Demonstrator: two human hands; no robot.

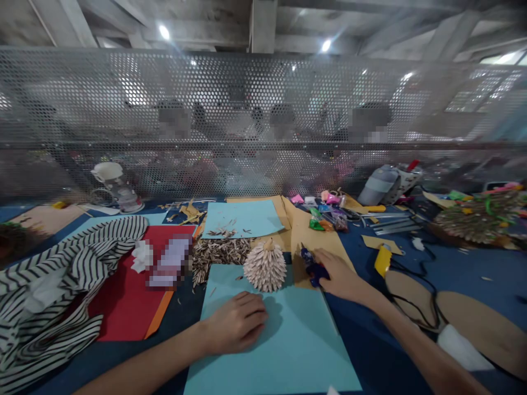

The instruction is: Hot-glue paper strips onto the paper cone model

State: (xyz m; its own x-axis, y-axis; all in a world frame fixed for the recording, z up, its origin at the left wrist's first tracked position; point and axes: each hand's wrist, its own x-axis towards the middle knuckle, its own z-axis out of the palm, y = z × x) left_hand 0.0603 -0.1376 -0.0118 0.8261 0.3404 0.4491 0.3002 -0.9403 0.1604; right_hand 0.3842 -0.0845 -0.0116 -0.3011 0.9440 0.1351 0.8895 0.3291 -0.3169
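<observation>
A pale, scaly, egg-shaped craft piece [265, 266] stands upright at the far edge of a light blue paper sheet [288, 340]. My left hand [235, 323] rests on that sheet just in front of it, fingers curled under in a loose fist, nothing visible in them. My right hand [337, 275] lies to the right of the piece, fingers closed on a small dark blue tool [313, 267] that sits on brown paper [307, 236]. A heap of small brown and white slivers [216, 253] lies left of the piece.
A striped cloth [53, 291] and red paper [127, 296] lie at left. A second blue sheet [242, 218], coloured packets [325, 216], a yellow glue gun [382, 259] with black cord, cardboard ovals [473, 321] and another scaly craft [473, 222] surround the work area. A perforated metal screen [263, 120] closes the back.
</observation>
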